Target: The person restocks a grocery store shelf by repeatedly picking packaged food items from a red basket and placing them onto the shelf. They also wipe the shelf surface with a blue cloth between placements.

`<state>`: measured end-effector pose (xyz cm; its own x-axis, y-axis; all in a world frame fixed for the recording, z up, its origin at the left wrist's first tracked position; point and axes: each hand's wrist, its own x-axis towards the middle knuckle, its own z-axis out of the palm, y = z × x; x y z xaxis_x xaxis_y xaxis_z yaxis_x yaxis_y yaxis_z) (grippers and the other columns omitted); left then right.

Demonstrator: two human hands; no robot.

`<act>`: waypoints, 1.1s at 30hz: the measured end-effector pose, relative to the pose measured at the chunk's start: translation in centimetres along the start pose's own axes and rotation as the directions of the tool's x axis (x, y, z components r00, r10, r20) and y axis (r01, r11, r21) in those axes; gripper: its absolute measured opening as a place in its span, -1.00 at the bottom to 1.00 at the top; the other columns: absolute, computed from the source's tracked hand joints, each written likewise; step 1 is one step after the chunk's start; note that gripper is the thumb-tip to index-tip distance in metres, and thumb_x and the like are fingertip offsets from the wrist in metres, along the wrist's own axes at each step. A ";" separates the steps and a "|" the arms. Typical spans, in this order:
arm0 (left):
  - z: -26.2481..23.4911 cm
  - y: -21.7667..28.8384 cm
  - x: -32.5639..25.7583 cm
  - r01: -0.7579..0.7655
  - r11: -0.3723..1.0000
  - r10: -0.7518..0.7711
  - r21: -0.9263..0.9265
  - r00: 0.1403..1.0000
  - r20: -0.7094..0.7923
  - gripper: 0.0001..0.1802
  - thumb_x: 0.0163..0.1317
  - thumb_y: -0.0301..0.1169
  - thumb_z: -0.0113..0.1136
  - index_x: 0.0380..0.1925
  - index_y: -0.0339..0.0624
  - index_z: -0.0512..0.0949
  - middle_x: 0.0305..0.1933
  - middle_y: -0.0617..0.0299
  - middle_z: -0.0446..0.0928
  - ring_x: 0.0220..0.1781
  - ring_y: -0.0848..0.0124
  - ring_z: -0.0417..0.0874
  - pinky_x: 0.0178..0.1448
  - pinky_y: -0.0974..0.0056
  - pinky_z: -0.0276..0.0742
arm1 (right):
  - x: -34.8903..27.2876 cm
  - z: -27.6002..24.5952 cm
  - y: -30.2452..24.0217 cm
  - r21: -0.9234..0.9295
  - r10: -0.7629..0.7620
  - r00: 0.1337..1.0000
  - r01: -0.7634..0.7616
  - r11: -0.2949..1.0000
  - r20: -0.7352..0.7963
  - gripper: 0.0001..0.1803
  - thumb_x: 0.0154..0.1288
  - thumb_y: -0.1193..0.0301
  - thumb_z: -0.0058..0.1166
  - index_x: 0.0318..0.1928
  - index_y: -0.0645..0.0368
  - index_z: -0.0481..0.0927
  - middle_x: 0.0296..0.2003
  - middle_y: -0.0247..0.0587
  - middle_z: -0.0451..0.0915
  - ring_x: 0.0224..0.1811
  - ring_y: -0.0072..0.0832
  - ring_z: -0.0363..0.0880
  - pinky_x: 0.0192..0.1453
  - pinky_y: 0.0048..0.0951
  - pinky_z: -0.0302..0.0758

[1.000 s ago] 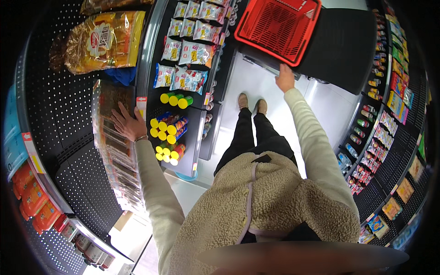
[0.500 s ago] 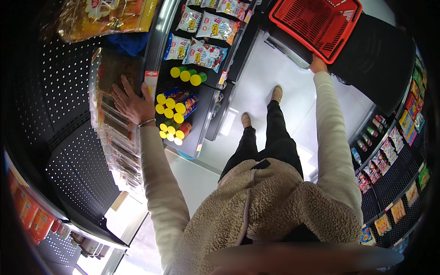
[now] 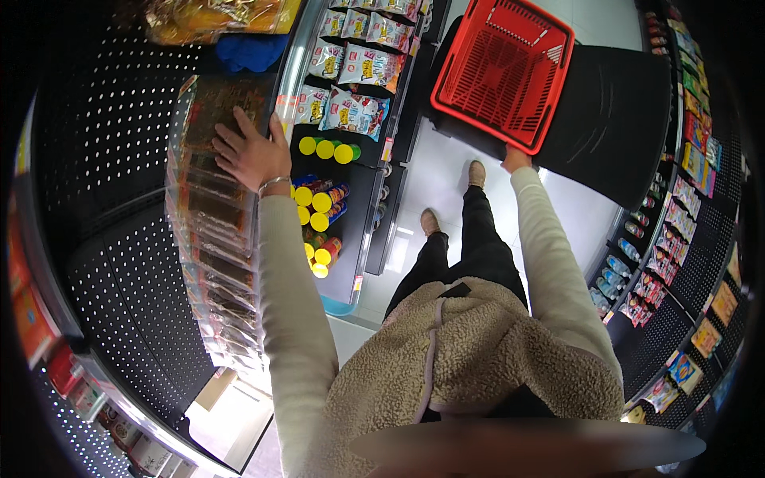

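Note:
My left hand (image 3: 252,154), fingers stretched and spread, lies on the far end of a long row of flat, clear-wrapped packages (image 3: 215,215) on the left shelf. The packages stand close together, dark brown inside. My right hand (image 3: 517,158) is closed at the near rim of a red plastic shopping basket (image 3: 550,103); its fingertips are partly hidden by the rim. No goods show inside the basket, which sits at a black flat surface (image 3: 621,119).
Snack bags (image 3: 370,68) and yellow-lidded canisters (image 3: 323,199) fill the shelf beside my left arm. A blue cloth-like bundle (image 3: 251,52) and a large golden package (image 3: 215,17) lie farther up. Hanging packets and bottles (image 3: 617,267) line the right-hand shelves.
In the picture, the basket and my right hand have shifted left and slightly down. My left hand has slid a little right and up, still resting on the packages.

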<state>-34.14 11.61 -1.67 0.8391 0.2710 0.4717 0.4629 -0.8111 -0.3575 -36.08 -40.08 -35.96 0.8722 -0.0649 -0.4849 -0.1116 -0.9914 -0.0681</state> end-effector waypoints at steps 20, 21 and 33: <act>-1.9 0.0 -0.1 0.083 0.996 -0.081 -0.019 0.992 0.096 -0.23 0.35 0.24 -0.05 0.44 0.13 0.26 0.49 -0.14 0.21 0.47 -0.20 0.25 0.44 -0.27 0.18 | -17.1 -14.3 -5.7 0.389 -0.413 0.818 0.560 0.732 -0.400 0.02 0.07 0.32 0.42 0.49 0.15 0.11 0.42 0.15 0.23 0.21 -0.11 0.51 0.28 -0.12 0.48; -1.9 0.0 0.0 0.090 0.996 -0.088 -0.014 0.990 0.108 -0.24 0.35 0.24 -0.07 0.45 0.14 0.26 0.50 -0.14 0.21 0.47 -0.19 0.26 0.45 -0.27 0.18 | -16.6 -18.2 -5.4 0.530 -0.310 0.799 0.582 0.617 -0.516 0.01 0.08 0.41 0.39 0.49 0.20 0.09 0.41 0.13 0.23 0.18 -0.17 0.52 0.23 -0.20 0.50; -1.9 -0.5 -0.2 0.088 0.995 -0.082 -0.053 0.992 0.096 -0.18 0.25 0.24 0.06 0.44 0.15 0.27 0.51 -0.14 0.21 0.47 -0.18 0.26 0.43 -0.30 0.17 | -11.9 -29.8 -1.9 0.426 -0.450 0.708 0.695 0.579 -0.544 -0.47 0.18 0.58 0.21 0.21 0.26 0.48 0.08 0.04 0.59 0.01 -0.20 0.64 0.08 -0.33 0.59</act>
<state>-35.06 10.95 0.00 0.8219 0.3854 0.4195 0.5187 -0.8109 -0.2711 -32.02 -40.82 -4.10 0.9270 0.3382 0.1619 0.3388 -0.5706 -0.7481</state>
